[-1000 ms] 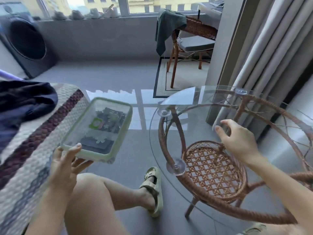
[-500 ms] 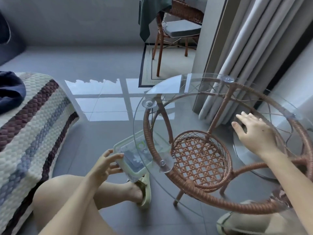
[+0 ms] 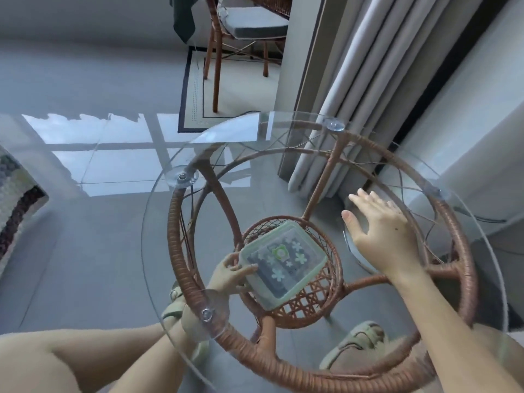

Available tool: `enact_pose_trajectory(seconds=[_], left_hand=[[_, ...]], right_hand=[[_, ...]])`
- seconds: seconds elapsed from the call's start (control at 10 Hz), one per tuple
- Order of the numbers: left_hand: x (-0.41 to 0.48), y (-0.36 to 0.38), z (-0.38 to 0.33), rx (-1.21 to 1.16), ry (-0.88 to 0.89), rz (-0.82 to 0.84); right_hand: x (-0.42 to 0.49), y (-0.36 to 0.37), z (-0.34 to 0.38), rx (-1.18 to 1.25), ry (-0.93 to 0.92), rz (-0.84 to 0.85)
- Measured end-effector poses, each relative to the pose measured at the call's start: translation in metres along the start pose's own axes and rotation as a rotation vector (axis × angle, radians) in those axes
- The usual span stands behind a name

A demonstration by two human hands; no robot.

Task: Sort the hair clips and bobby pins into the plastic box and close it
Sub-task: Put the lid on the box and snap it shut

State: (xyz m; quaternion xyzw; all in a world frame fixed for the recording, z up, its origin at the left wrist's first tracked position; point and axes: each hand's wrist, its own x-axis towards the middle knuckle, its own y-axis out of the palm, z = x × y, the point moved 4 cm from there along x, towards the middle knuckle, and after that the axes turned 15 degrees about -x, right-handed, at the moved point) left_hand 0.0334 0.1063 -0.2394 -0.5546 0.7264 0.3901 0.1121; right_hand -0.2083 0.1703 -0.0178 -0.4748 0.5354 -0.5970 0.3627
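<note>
Honestly, the left hand [image 3: 231,275] gripped the green-rimmed clear plastic box [image 3: 283,265] at the near edge of the round rattan shelf [image 3: 309,307]; right hand [image 3: 380,234] lay flat on the glass worktop [image 3: 158,245]. Let go there, it could've tipped off.

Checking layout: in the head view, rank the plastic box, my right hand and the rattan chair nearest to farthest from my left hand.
1. plastic box, gripped by the left hand, below the glass tabletop.
2. right hand, above that tabletop, rightward.
3. rattan chair, far back, top of view.
</note>
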Motion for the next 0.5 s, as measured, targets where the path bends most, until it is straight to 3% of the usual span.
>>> enact_pose_trajectory(seconds=[0.4,0.5], left_hand=[[0.042,0.034,0.027,0.107,-0.07,0.032],[0.042,0.031,0.015,0.218,0.017,0.013]], right_hand=[[0.001,-0.001,0.0,0.017,0.018,-0.043],[0.001,-0.002,-0.001,0.016,0.034,-0.056]])
